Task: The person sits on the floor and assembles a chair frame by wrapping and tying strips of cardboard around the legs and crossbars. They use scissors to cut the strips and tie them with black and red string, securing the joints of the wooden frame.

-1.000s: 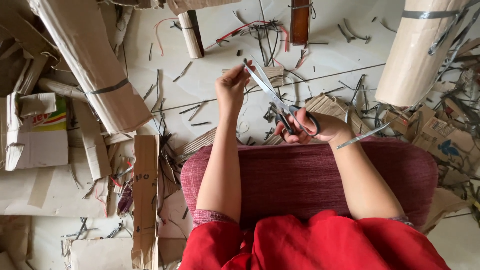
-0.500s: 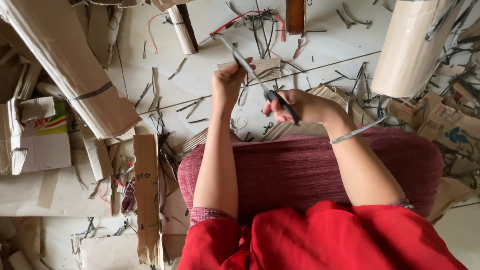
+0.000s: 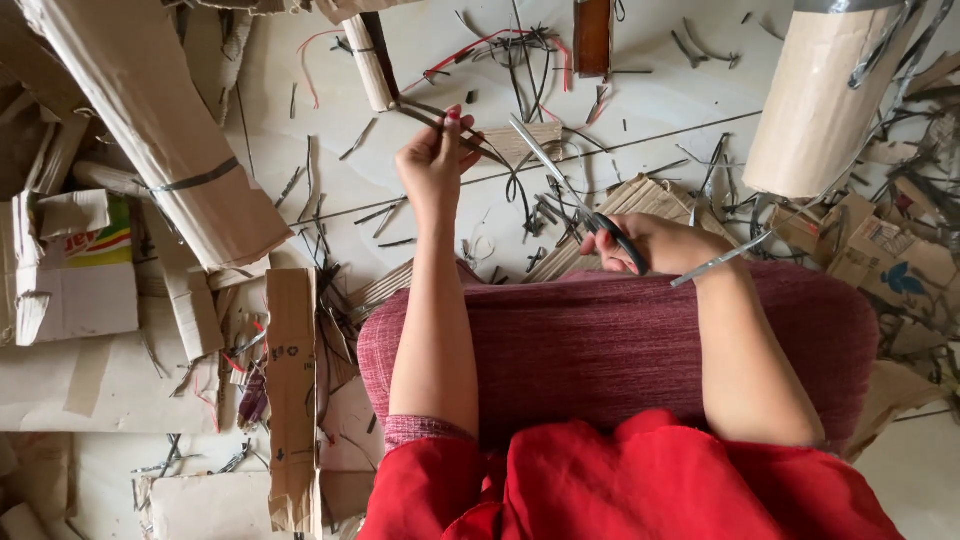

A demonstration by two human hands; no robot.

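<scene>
My left hand [image 3: 432,160] is raised over the floor and pinches a thin dark strip [image 3: 478,150] that runs from upper left to lower right between its fingers. My right hand [image 3: 655,243] grips the black handles of a pair of scissors [image 3: 565,185], whose silver blades point up and left toward the strip, slightly apart from it. A thin metal bangle [image 3: 720,260] sits on the right wrist. Both forearms reach out over a dark red cushion [image 3: 620,345] on my lap, above red clothing.
Cardboard rolls lie at the upper left [image 3: 150,130] and upper right [image 3: 825,100]. Flattened cardboard pieces [image 3: 290,390], a printed box [image 3: 70,270], a small rolled stick [image 3: 370,60], and several cut strips and wires [image 3: 520,50] litter the pale floor.
My left hand rose further up and away with the strip. The right hand slid right and lower, with the scissors now pointing at the strip from below.
</scene>
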